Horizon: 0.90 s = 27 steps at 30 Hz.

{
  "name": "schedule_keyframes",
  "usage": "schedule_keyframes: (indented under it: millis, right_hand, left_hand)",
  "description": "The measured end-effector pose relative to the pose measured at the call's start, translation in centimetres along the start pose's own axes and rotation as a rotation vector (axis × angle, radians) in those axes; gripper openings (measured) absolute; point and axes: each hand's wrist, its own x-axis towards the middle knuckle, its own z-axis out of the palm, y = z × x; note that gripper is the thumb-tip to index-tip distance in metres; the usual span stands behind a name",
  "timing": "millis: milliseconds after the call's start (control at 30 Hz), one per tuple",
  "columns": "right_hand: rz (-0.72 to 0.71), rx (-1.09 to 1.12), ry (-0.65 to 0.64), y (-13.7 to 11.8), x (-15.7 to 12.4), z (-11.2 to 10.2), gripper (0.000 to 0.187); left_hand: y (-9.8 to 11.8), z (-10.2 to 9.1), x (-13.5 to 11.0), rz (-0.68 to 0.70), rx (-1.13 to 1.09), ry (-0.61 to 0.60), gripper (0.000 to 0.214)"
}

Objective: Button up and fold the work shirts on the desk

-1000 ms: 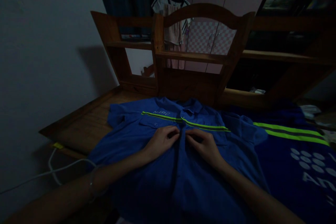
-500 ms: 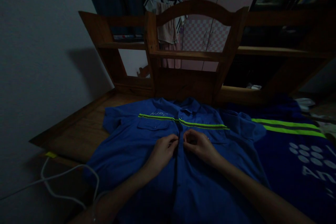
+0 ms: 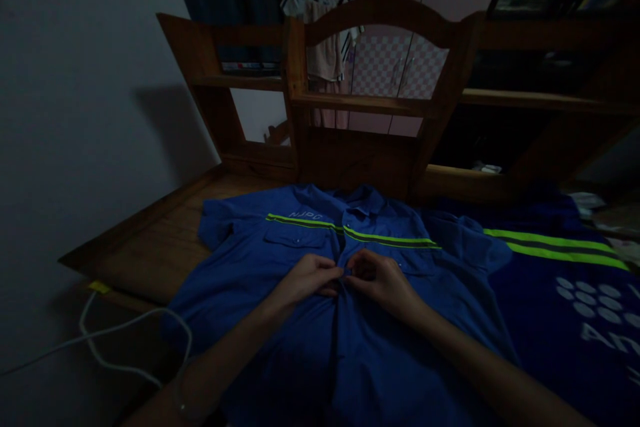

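Observation:
A blue short-sleeved work shirt (image 3: 295, 263) lies front up, its collar toward the wooden headboard. Yellow-green reflective tape crosses its chest, with white lettering above the left-hand pocket. My left hand (image 3: 313, 275) pinches the edge of the shirt's front opening just below the tape. Opposite it, almost touching, my right hand (image 3: 379, 277) grips the other side of the same opening between thumb and forefinger. The cloth between my fingertips is bunched up a little. Any button there is too small and dark to make out.
A darker blue garment (image 3: 550, 293) with reflective stripes and white print lies at the right. The wooden shelf headboard (image 3: 370, 103) rises behind the shirt. A white cable (image 3: 125, 330) loops at the lower left, near the wall (image 3: 100, 113). Clothes (image 3: 325, 47) hang beyond.
My hands have come closer together at the shirt's front opening, and the cloth between them has become bunched. My left fingers have moved right to meet the right ones. The view has shifted slightly.

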Motion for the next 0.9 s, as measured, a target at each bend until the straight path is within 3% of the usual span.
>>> schedule_keyframes:
  millis: [333,767,900]
  right_hand:
    - [0.001,0.02,0.02,-0.2,0.0,-0.1,0.019]
    - [-0.094,-0.083,0.051,-1.1,-0.2,-0.2,0.018]
    - [-0.114,-0.088,0.064,-1.3,-0.2,-0.2,0.017]
  left_hand:
    - [0.4,-1.3,0.5,-0.108,-0.152,-0.072,0.025]
    - [0.1,-2.5,0.7,-0.083,-0.3,-0.21,0.018]
    - [0.0,-2.4,0.7,-0.083,-0.281,-0.184,0.016]
